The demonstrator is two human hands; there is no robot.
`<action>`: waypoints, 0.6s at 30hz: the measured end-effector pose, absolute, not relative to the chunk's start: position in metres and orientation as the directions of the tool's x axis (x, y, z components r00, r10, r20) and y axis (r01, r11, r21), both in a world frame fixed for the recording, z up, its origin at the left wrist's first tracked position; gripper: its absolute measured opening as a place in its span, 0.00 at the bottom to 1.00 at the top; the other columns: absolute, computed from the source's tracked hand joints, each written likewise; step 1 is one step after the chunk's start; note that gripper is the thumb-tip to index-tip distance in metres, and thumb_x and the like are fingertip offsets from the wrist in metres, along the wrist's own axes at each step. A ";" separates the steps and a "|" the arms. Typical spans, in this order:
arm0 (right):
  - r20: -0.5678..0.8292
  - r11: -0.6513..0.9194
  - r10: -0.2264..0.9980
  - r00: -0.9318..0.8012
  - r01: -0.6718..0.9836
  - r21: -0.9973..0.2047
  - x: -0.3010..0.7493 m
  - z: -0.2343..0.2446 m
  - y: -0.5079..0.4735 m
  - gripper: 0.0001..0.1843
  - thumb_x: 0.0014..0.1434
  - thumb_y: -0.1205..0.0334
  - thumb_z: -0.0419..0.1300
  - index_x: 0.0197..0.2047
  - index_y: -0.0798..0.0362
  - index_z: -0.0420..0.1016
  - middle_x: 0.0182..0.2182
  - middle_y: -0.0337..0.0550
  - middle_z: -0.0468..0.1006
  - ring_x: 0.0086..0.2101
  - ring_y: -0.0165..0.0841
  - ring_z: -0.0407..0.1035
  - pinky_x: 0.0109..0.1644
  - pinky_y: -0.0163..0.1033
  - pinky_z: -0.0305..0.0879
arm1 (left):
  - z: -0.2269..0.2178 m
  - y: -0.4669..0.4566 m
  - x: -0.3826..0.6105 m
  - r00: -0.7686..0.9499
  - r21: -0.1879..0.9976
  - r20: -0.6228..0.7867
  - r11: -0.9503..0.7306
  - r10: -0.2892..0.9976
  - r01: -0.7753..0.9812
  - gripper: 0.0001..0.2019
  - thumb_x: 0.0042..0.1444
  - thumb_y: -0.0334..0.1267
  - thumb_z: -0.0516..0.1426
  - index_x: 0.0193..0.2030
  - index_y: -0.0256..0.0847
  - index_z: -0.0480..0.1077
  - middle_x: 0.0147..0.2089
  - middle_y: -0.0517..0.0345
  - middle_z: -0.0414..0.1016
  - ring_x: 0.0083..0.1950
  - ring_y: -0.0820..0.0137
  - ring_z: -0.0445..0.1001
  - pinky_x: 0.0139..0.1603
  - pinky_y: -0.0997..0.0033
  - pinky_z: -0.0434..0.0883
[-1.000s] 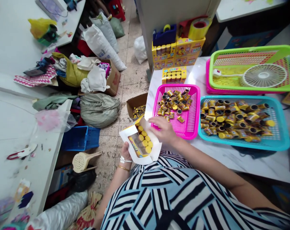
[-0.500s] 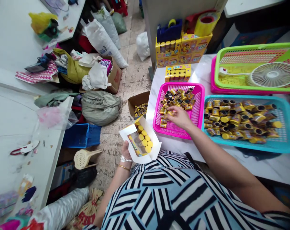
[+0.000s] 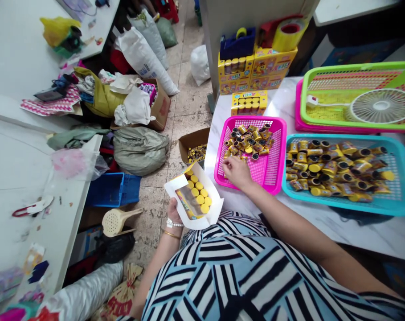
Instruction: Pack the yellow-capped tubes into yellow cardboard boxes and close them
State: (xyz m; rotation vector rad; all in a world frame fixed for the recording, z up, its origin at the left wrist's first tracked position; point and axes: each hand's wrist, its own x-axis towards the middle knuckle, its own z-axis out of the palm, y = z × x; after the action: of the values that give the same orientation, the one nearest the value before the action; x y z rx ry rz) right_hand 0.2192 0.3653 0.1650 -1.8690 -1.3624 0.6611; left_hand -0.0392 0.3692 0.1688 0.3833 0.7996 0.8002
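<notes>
In my left hand [image 3: 174,210] is an open cardboard box [image 3: 213,216], white inside with a yellow printed window side. It is tilted toward me, and several small yellow-capped tubes [image 3: 199,200] stand in it. My right hand [image 3: 238,173] is over the near left part of a pink basket [image 3: 272,167], fingers pinched together. What the fingertips hold, if anything, is hidden. Beyond the hand, a pile of small yellow-labelled tubes [image 3: 252,139] lies in the basket, many with dark ends showing.
Right of the pink basket sits a blue basket [image 3: 401,196] full of similar tubes. Behind it are a green basket [image 3: 359,67] and a white fan [image 3: 381,105]. Filled yellow boxes [image 3: 249,103] and a tape dispenser [image 3: 237,43] stand at the back. A carton [image 3: 185,141] is beside the table.
My right hand has moved left and nearer to me within the pink basket, uncovering tubes in the middle. The box in my left hand has shifted slightly left.
</notes>
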 end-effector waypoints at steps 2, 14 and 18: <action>-0.253 -0.374 0.927 0.276 0.679 -0.631 0.236 0.139 0.368 0.09 0.60 0.61 0.57 0.42 0.53 0.75 0.43 0.48 0.77 0.41 0.37 0.71 0.45 0.39 0.65 | 0.172 0.368 -0.040 0.399 0.595 -0.483 0.627 0.779 -0.504 0.33 0.41 0.55 0.67 0.54 0.43 0.74 0.51 0.48 0.79 0.63 0.48 0.68 0.67 0.46 0.60; -0.366 -0.480 0.877 0.312 0.616 -0.625 0.242 0.093 0.361 0.08 0.51 0.63 0.65 0.36 0.56 0.76 0.37 0.46 0.78 0.38 0.36 0.72 0.42 0.37 0.67 | 0.170 0.367 -0.040 0.399 0.587 -0.458 0.607 0.795 -0.536 0.32 0.42 0.54 0.67 0.54 0.45 0.74 0.55 0.50 0.77 0.67 0.51 0.63 0.69 0.48 0.56; -0.089 -0.282 0.922 0.377 0.496 -0.821 0.229 0.137 0.357 0.12 0.59 0.59 0.59 0.45 0.53 0.75 0.42 0.45 0.77 0.41 0.34 0.72 0.44 0.38 0.69 | 0.168 0.366 -0.044 0.393 0.578 -0.482 0.621 0.783 -0.530 0.29 0.42 0.56 0.66 0.49 0.42 0.77 0.51 0.48 0.79 0.66 0.50 0.64 0.69 0.48 0.56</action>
State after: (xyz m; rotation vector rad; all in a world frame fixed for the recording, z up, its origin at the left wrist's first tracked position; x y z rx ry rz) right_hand 0.2290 0.3566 0.1372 -1.9176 -1.2228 0.7512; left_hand -0.0443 0.3664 0.1677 0.3582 0.8039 0.8557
